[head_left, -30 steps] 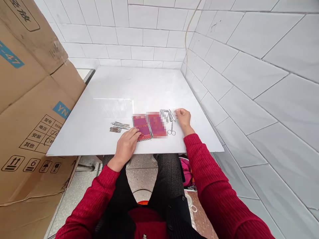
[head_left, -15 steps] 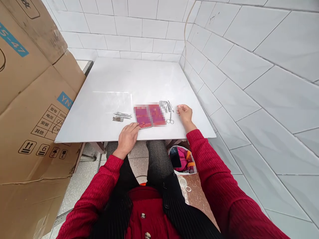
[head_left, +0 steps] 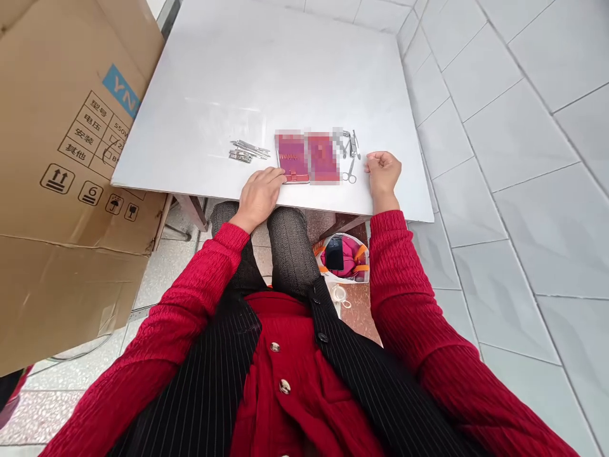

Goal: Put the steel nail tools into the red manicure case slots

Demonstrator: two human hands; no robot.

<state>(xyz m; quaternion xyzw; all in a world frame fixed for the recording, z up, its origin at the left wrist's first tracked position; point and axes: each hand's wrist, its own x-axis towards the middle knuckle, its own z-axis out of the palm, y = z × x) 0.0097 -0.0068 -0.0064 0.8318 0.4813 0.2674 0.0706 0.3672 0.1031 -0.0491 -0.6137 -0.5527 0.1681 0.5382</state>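
An open red and purple case [head_left: 292, 158] lies on the white table, partly blurred out, with a row of small loops inside. My left hand [head_left: 261, 193] lies at its lower left corner, fingers stretched out and touching the edge. Left of the case are several slim metal tools [head_left: 250, 149] and nail clippers [head_left: 240, 156]. On the other side lie small scissors [head_left: 351, 172] and more metal tools [head_left: 353, 145], some of them blurred. My right hand [head_left: 383, 171] rests on the table beside the scissors, fingers curled in, with nothing visible in them.
A large cardboard box [head_left: 71, 190] stands at the left against the table [head_left: 285, 70]. The tiled wall [head_left: 514, 158] runs along the right side. Below the table edge sits a bag [head_left: 365, 270] with pink cloth and a dark phone [head_left: 334, 254].
The camera has tilted down, so the table appears higher in view. Both hands keep about the same places beside the case and scissors. No tool has visibly moved.
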